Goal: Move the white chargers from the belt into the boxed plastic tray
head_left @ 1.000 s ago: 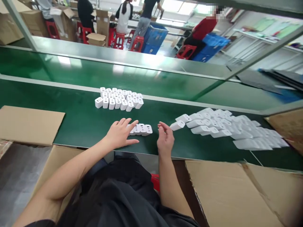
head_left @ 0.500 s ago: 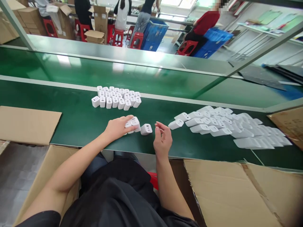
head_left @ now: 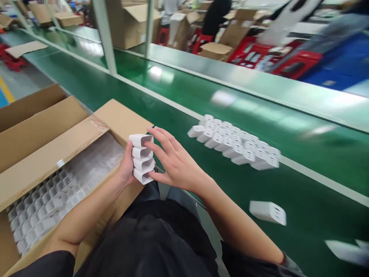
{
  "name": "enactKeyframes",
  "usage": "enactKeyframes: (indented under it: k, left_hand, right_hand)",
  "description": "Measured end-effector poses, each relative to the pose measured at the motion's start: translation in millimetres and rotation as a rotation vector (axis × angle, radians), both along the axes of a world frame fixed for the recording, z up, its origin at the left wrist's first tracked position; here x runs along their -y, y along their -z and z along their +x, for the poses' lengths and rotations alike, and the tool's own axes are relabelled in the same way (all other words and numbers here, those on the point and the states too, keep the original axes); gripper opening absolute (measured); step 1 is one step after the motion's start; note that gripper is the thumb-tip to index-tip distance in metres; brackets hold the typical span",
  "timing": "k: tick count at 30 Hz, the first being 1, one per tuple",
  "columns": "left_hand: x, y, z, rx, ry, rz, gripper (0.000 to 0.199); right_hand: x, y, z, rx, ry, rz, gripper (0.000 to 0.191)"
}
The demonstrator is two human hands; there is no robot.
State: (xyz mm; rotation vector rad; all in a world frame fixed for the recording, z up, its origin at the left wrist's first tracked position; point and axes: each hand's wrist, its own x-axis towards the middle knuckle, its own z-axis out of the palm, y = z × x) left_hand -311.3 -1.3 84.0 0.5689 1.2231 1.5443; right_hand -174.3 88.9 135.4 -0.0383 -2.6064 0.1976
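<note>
**A:** What's the surface like? And the room?

**B:** Head view: long green bench (head_left: 305, 192), shiny, with a pale rail (head_left: 167, 102) running along it. Lights reflect on the far side. Past that there's red stools (head_left: 300, 63), boxes (head_left: 138, 25), a blue crate (head_left: 340, 63) at far right and a person in dark clothes (head_left: 216, 17). Open carton (head_left: 115, 115) at near left, rows of white shells (head_left: 37, 213) in it.

**A:** And the hands?

**B:** Left hand (head_left: 126, 163) has a stack (head_left: 142, 159) of four white shells gripped from the left side, open ends facing the camera. It's at the near side of the bench, by the carton's flap. Right hand (head_left: 178, 163) has its fingers spread wide, a fingertip in the top shell and another at the bottom one. A block of shells (head_left: 230, 140) sits to the right near the rail, and a loner (head_left: 268, 212) lies nearer, slots facing right.

**A:** Anything hard to make out?

**B:** Yep. Most left fingers are behind the stack, so can't tell how they're curled. Pale shapes (head_left: 347, 252) at near right are smeared and cut off. Far right of the room is blurry, people cropped up top, and the left arm covers part of the carton.
</note>
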Motion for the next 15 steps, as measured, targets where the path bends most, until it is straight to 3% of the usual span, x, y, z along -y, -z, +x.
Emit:
enactKeyframes:
  k: [4, 7, 9, 11, 12, 15]
  left_hand:
    - [56.6, 17.5, -34.9, -0.114, -0.269, 0.035, 0.083]
    - [141.4, 28.5, -71.7, -0.475, -0.424, 0.000, 0.073]
    - [216.8, 32.5, -88.5, -0.784, -0.677, -0.195, 0.057]
    - [291.6, 36.5, -95.0, -1.133, -0.963, -0.555, 0.049]
    - [323.7, 39.3, -95.7, -1.296, -1.037, -0.741, 0.049]
    - [384.2, 51.6, -95.4, -1.414, -1.172, -1.051, 0.050]
  right_hand:
    - [8.4, -0.1, -56.0, 0.070, -0.284, 0.054, 0.054]
    - [2.6, 3.4, -98.4, 0.099, -0.492, 0.083, 0.054]
    - [0.5, 8.0, -130.5, 0.104, -0.631, 0.090, 0.051]
    - [8.5, 13.2, -161.9, 0.121, -0.761, 0.124, 0.050]
    - [17.2, 15.9, -176.4, 0.134, -0.815, 0.157, 0.050]
    - [58.8, 27.2, -215.3, 0.220, -0.939, 0.302, 0.060]
